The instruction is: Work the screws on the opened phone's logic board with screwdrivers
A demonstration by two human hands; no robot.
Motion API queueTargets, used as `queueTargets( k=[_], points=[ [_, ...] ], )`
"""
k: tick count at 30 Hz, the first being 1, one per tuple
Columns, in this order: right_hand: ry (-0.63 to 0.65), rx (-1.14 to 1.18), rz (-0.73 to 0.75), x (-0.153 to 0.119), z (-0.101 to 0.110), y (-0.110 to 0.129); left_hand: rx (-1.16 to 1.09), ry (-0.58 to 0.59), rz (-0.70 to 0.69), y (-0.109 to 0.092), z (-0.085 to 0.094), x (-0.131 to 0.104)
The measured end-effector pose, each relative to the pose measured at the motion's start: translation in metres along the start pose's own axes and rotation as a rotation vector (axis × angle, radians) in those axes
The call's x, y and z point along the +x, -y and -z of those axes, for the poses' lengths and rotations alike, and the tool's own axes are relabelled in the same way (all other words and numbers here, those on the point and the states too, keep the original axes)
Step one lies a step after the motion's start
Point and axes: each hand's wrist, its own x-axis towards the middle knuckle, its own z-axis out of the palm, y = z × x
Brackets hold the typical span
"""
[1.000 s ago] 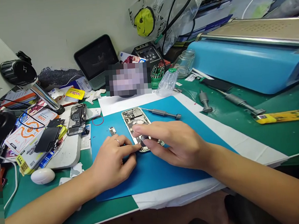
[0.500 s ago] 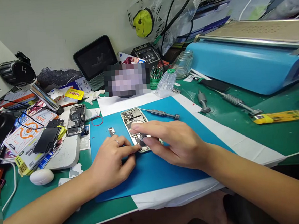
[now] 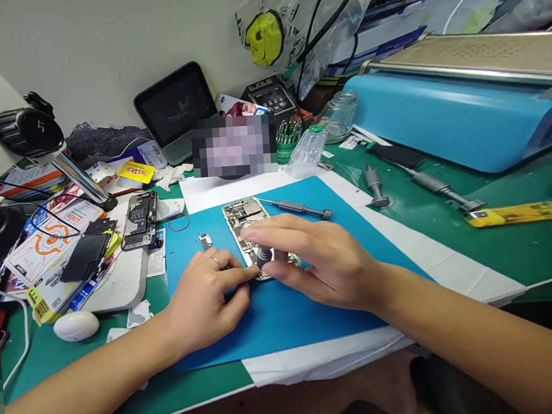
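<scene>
An opened phone (image 3: 246, 218) with bare inner parts lies on the blue mat (image 3: 294, 329). My left hand (image 3: 211, 300), a ring on one finger, rests on the mat with its index fingertip on the phone's lower left edge; the other fingers are curled, and nothing shows in them. Over the lower part of the phone, my right hand (image 3: 327, 260) has its fingers round a short grey screwdriver (image 3: 264, 256) that stands upright. Its tip is too small to make out. A small metal part (image 3: 205, 240) lies left of the phone.
A second grey screwdriver (image 3: 299, 210) lies behind the phone. To the left are another opened phone (image 3: 139, 221), boxes and a white earphone case (image 3: 76, 325). A large blue machine (image 3: 439, 113) stands at the back right, with more tools before it.
The fingers of my right hand have shifted slightly, and more of the grey screwdriver shows between them. My left hand has stayed in place.
</scene>
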Motion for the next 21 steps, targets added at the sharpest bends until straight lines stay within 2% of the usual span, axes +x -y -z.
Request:
queueTargets(
  k=[6,11,21],
  points=[
    [-0.04,-0.033,-0.037,-0.0021,0.0002,-0.0009,-0.005,-0.005,-0.005,0.0001,0.0002,-0.0007],
    [0.012,0.051,-0.018,-0.0013,0.0007,-0.0003,-0.018,-0.007,0.002,0.0006,0.0005,0.0007],
    [0.002,0.034,-0.039,-0.001,0.0004,-0.0001,-0.017,-0.021,-0.012,0.0008,-0.0005,-0.0002]
  ],
)
